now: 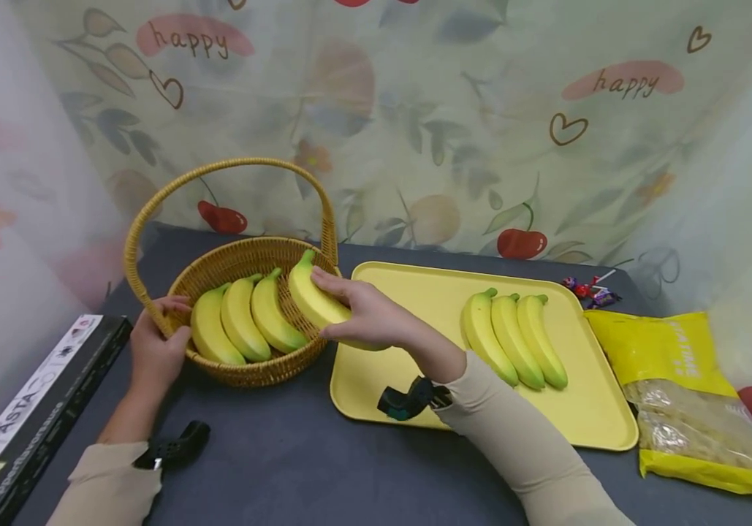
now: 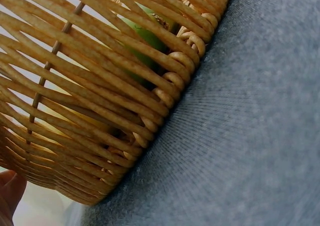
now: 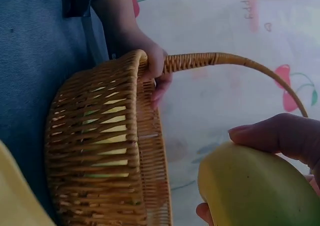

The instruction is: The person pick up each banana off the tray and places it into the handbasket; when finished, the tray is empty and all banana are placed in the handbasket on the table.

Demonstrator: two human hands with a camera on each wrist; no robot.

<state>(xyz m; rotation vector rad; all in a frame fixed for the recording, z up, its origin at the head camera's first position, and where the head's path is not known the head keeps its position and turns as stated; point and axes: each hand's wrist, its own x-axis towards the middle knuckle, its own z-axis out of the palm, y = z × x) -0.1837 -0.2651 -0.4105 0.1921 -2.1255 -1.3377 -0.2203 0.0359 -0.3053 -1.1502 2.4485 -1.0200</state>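
Observation:
My right hand (image 1: 372, 314) grips a yellow banana (image 1: 313, 296) with a greenish stem, over the right side of the wicker basket (image 1: 257, 376). In the right wrist view, thumb and fingers lie around that banana (image 3: 255, 186), higher than the basket's rim. Three more bananas (image 1: 237, 321) lie side by side inside the basket. On the basket's left, my left hand (image 1: 158, 343) holds the rim at the foot of the arched handle. Close up in the left wrist view are the woven wall (image 2: 75, 91) and one fingertip at the edge.
A yellow tray (image 1: 402, 394) with three bananas (image 1: 514, 340) lies to the right. Beside it are wrapped lollipops (image 1: 591, 291) and a yellow clear-fronted bag (image 1: 698, 409). A black-and-white pasta box (image 1: 27, 416) lies along the left edge. A printed curtain (image 1: 408, 131) hangs behind.

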